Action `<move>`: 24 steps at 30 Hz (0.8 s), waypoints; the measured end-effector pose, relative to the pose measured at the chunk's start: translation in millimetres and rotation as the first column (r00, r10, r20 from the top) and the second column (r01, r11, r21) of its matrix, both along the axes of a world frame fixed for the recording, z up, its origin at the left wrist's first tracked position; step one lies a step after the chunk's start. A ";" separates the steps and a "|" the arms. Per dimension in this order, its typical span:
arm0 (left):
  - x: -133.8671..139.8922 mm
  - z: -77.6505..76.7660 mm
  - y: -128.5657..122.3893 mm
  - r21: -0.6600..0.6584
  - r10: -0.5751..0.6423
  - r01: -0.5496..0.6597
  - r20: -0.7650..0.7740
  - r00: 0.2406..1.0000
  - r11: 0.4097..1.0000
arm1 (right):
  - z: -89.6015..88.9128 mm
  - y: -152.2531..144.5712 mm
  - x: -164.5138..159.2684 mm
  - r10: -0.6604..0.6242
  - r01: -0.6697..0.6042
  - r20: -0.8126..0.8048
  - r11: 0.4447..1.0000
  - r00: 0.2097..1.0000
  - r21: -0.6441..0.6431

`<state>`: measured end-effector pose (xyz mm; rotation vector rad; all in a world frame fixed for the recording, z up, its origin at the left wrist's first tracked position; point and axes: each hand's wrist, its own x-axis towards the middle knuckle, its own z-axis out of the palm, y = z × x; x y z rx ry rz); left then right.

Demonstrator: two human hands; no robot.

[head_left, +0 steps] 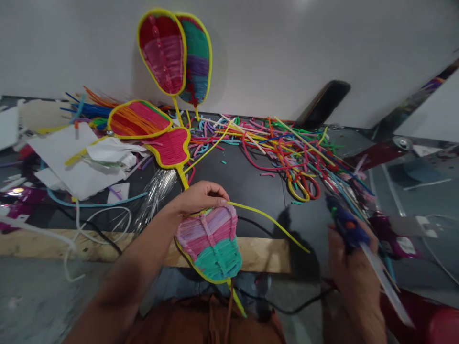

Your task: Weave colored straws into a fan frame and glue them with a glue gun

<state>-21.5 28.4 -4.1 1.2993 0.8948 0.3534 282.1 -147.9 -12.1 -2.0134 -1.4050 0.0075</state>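
Note:
My left hand [206, 197] pinches the top edge of a petal-shaped pipe-cleaner piece [215, 239], striped lilac, pink and teal. A yellow pipe cleaner [272, 220] lines its left and lower edge; one loose end stretches right from my fingertips, and a short yellow stem hangs below. On the right, my right hand [353, 267] is wrapped round a dark blue glue gun [346, 222], slightly blurred, with a long translucent glue stick [387, 286] poking out of its back. The gun is apart from the petal piece.
Two finished-looking petals [163, 52] lean on the white wall; others [139, 119] lie at left. Loose pipe cleaners [258, 134], scissors [303, 186], a phone [324, 102] and a can [382, 153] line the back. Paper scraps [71, 157] and white cable [79, 229] are left.

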 end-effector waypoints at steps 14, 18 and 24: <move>1.0 3.6 -3.0 0.002 -0.002 0.002 0.007 1.000 1.000 | 2.7 45.9 -16.9 0.261 -0.282 0.241 0.958 0.935 0.055; 0.3 2.9 -3.1 0.010 -0.010 0.010 0.003 1.000 1.000 | 7.8 62.6 -80.1 0.576 -0.579 0.094 0.815 0.812 0.006; 1.2 4.7 -4.1 0.000 -0.019 0.019 0.015 1.000 1.000 | 4.3 66.7 -105.6 0.623 -0.621 0.007 0.781 0.782 -0.063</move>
